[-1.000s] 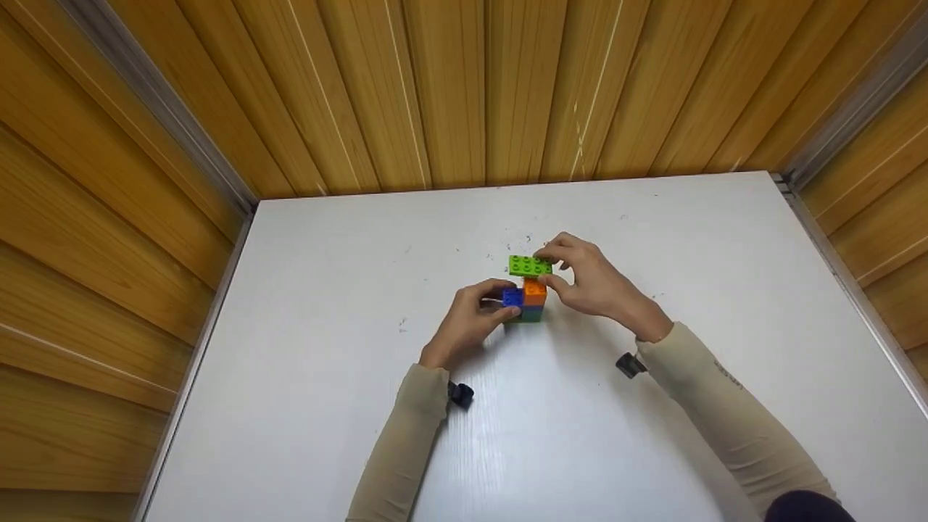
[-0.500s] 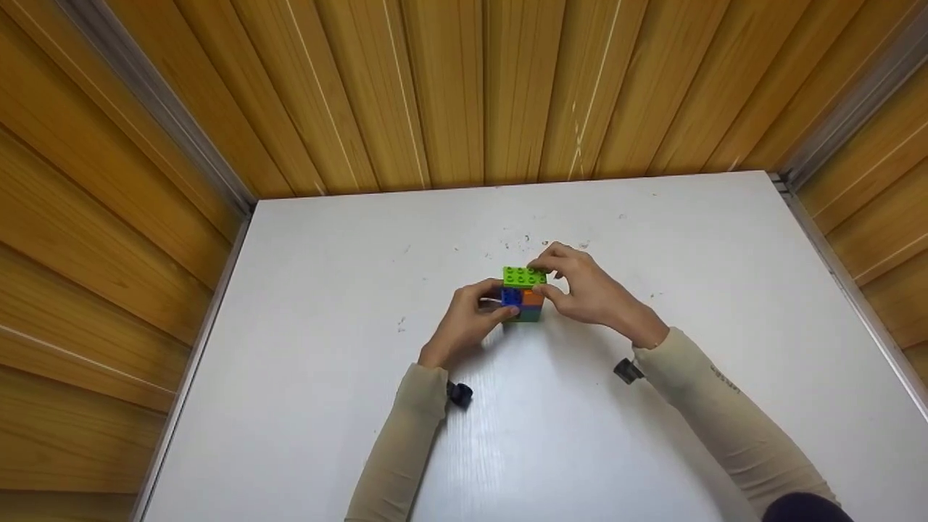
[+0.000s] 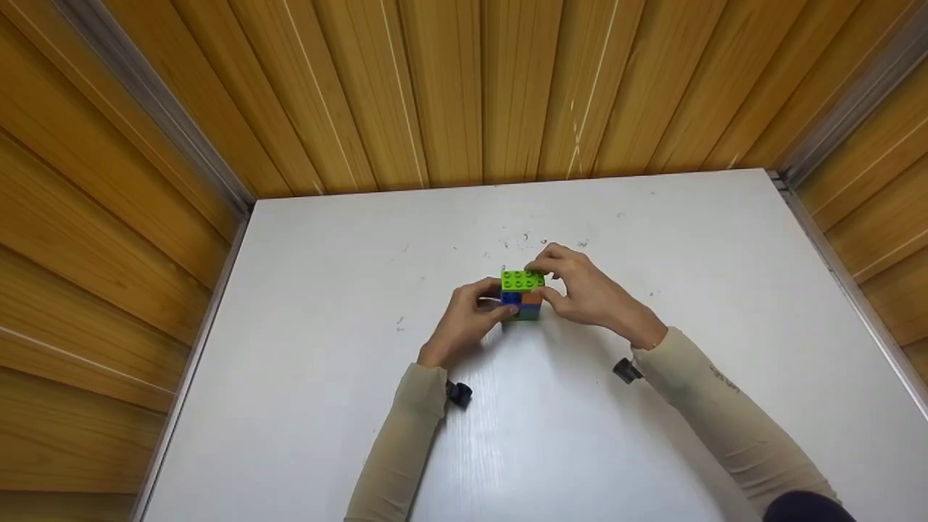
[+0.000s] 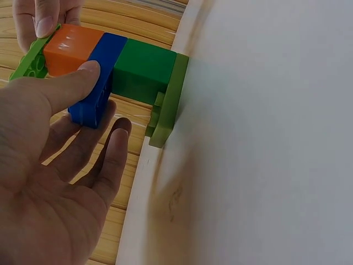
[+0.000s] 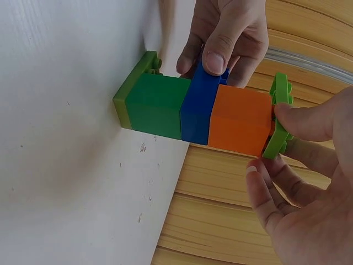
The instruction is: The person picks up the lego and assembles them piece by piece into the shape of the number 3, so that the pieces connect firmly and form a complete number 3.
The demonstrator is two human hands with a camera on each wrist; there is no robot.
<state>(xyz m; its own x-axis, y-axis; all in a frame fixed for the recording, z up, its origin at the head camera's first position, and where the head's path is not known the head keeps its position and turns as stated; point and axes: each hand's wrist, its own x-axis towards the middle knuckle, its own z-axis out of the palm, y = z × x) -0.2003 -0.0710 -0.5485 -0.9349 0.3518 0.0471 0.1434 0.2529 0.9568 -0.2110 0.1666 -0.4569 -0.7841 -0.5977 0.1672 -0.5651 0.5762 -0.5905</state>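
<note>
A small tower of toy building bricks stands upright on the white table. From the bottom it has a flat green plate (image 5: 130, 83), a green brick (image 5: 157, 105), a flat blue plate (image 5: 197, 113) and an orange brick (image 5: 240, 118). My left hand (image 3: 467, 315) pinches the overhanging end of the blue plate between thumb and fingers. On top, a light green plate (image 3: 518, 280) lies across the orange brick and juts out to the left. My right hand (image 3: 586, 290) pinches its right end; whether it sits flush cannot be told.
The white table (image 3: 326, 406) reaches out on all sides of the tower, with small dark marks behind it. Wood-patterned walls (image 3: 449, 94) enclose the back and sides. A small black camera (image 3: 459, 394) is on the left wrist, another camera (image 3: 627, 370) on the right.
My right hand has brought the light green plate down and slightly left onto the orange brick. The left hand has kept its grip on the blue plate.
</note>
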